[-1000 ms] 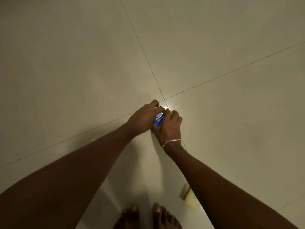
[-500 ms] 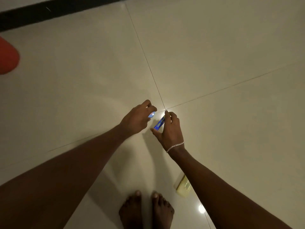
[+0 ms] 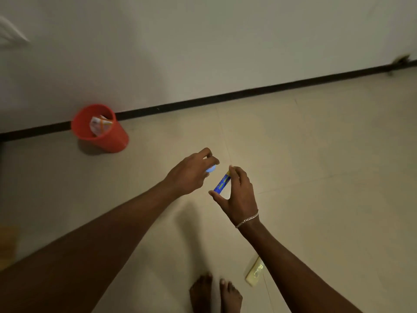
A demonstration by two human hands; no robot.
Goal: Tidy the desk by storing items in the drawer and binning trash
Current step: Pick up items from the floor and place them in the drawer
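My right grip (image 3: 239, 195) pinched a small blue-and-yellow tube (image 3: 222, 182) end to end between thumb and fingertip, tilted above the floor, while my left grip (image 3: 191, 175) curled round a pale blue cap (image 3: 212, 169) just beside the tube's upper end. I judged myself midway through sorting it: next the cap needed seating squarely on the tube, before it went to the drawer or the red bin (image 3: 112, 141) by the wall.

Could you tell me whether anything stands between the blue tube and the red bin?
Only the left hand, holding a blue cap, sits between the blue tube and the red bin; nothing else visible does.
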